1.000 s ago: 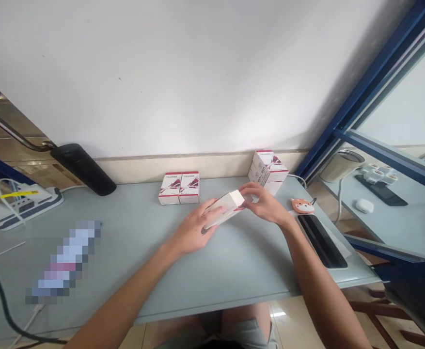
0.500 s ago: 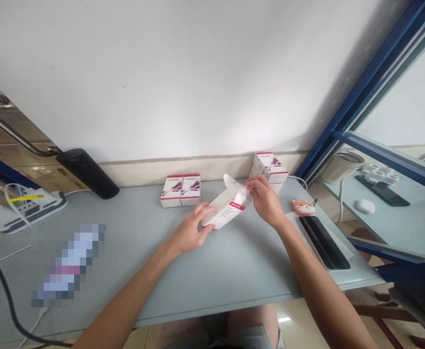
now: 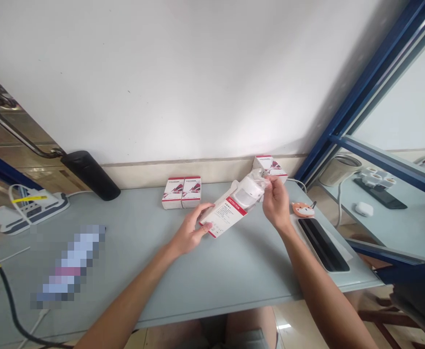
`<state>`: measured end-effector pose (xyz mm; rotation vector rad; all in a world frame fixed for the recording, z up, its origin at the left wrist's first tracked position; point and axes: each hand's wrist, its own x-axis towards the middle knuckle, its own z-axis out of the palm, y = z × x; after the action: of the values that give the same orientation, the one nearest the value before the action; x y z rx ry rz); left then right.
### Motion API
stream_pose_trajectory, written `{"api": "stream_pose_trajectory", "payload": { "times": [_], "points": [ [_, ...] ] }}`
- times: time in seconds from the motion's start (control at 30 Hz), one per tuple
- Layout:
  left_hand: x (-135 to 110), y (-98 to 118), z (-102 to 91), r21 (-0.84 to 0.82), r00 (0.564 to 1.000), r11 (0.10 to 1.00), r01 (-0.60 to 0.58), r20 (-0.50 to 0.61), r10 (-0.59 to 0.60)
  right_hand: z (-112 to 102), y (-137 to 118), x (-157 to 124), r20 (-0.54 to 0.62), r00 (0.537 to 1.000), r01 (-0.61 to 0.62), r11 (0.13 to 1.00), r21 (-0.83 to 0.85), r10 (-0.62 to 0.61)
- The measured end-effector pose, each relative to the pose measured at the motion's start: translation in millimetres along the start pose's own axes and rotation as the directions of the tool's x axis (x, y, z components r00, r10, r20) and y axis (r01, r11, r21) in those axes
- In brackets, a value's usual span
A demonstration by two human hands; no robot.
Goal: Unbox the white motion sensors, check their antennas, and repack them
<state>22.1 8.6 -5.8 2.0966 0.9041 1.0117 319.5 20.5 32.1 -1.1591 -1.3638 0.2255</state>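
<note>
My left hand (image 3: 191,229) is closed round the lower end of a white and red box (image 3: 223,218), tilted above the desk, with "DETECTOR" printed on its side. Out of the box's open upper end sticks a white detector (image 3: 246,191) in a clear plastic bag. My right hand (image 3: 275,201) pinches the bag at the detector's outer end. The detector's lower part is hidden inside the box. Behind stand two similar closed boxes (image 3: 181,192), side by side. More such boxes (image 3: 275,167) are at the wall, partly covered by the bag and my right hand.
On the grey desk (image 3: 147,286) lie a blurred-out phone-like object (image 3: 70,266), a black cylinder (image 3: 90,174) and a power strip (image 3: 34,213). To the right are an orange animal-face case (image 3: 303,209) and a dark phone (image 3: 323,245). A blue-framed mirror or glass pane (image 3: 390,194) borders the right side.
My right hand has drawn the bagged detector partly out of the box, up and to the right. The box has turned so its printed side shows more.
</note>
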Motion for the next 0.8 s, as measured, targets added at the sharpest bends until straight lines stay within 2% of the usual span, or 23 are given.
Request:
{"api": "stream_pose_trajectory", "payload": {
  "times": [0.07, 0.17, 0.23, 0.27, 0.4, 0.53, 0.67, 0.73, 0.8],
  "points": [
    [-1, 2, -1.6, 0.008, 0.999, 0.999, 0.038, 0.006, -0.038, -6, 1, 5, -0.166, 0.986, 0.016, 0.997, -0.072, -0.028],
    [0, 5, -2.0, 0.031, 0.988, 0.987, 0.155, 0.016, -0.155, -14, 4, 12, -0.401, 0.915, -0.017, 0.988, -0.153, -0.046],
    [1, 7, 0.6, 0.045, 0.975, 0.974, 0.221, 0.022, -0.222, -14, 6, 14, -0.478, 0.878, -0.056, 0.988, -0.143, -0.020],
    [1, 7, 2.8, 0.049, 0.971, 0.970, 0.239, 0.016, -0.240, -13, 7, 14, -0.482, 0.876, -0.073, 0.990, -0.118, 0.007],
    [3, -1, 12.8, 0.045, 0.961, 0.960, 0.275, -0.039, -0.273, 6, 7, 5, -0.369, 0.916, -0.125, 0.986, 0.106, 0.156],
    [3, -10, 18.6, 0.008, 0.952, 0.955, 0.297, -0.076, -0.295, 24, 0, -9, -0.213, 0.918, -0.238, 0.893, 0.381, 0.335],
    [3, -6, 19.9, -0.047, 0.955, 0.969, 0.243, -0.164, -0.247, 32, -6, -19, 0.070, 0.860, -0.452, 0.689, 0.566, 0.506],
    [2, 3, 20.7, -0.060, 0.952, 0.980, 0.192, -0.231, -0.201, 35, -7, -22, 0.195, 0.808, -0.553, 0.598, 0.580, 0.557],
    [-1, 15, 22.7, -0.119, 0.941, 0.980, 0.159, -0.281, -0.187, 40, -8, -26, 0.262, 0.758, -0.623, 0.543, 0.563, 0.597]
  ]
}}
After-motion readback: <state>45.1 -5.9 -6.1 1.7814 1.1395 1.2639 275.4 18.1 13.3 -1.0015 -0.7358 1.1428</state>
